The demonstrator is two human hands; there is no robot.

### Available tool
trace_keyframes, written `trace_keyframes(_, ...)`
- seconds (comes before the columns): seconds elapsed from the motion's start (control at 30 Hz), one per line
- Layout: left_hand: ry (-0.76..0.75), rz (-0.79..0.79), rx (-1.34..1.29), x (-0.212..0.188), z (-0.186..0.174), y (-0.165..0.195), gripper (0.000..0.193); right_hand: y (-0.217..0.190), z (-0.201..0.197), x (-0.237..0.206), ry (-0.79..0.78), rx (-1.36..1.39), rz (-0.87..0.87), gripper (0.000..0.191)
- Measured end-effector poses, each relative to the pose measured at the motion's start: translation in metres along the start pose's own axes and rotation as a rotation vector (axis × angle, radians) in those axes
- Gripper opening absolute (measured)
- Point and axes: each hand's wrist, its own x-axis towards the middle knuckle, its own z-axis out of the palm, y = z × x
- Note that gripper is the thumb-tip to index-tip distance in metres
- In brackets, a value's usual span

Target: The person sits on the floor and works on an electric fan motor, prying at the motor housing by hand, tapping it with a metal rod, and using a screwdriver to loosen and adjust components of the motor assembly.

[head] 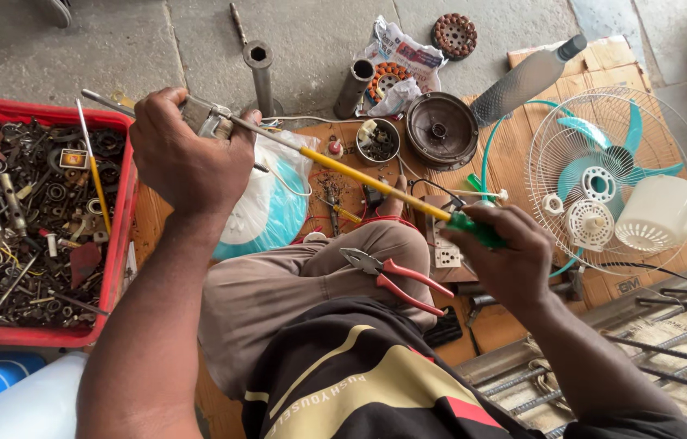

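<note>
Head view: grey concrete floor (116,41), flattened brown cardboard (514,138); left hand (185,154) grips small metal part (201,115), right hand (506,256) grips long yellow-shafted screwdriver (376,183).

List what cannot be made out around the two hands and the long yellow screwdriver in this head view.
- Small grey metal part in the left hand: mostly covered by fingers, its kind unclear.
- Tip of the long yellow-shafted screwdriver: hidden where it meets that part.
- Green screwdriver handle: largely wrapped by the right hand.
- Red plastic tray of metal scrap: cut off by the left edge; pieces too small to tell.
</note>
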Motion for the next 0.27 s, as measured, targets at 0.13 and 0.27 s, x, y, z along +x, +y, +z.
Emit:
trace_keyframes(0.13, 0.003, 0.033, -0.010, 0.000, -0.002, 0.000, 0.075, 0.005, -0.015, 0.018, -0.570, 0.317, 0.910, 0.033)
trace_keyframes(0.27, 0.008, 0.024, -0.008, -0.003, -0.006, 0.003, 0.074, -0.022, -0.008, 0.020, -0.246, 0.109, 0.314, 0.034)
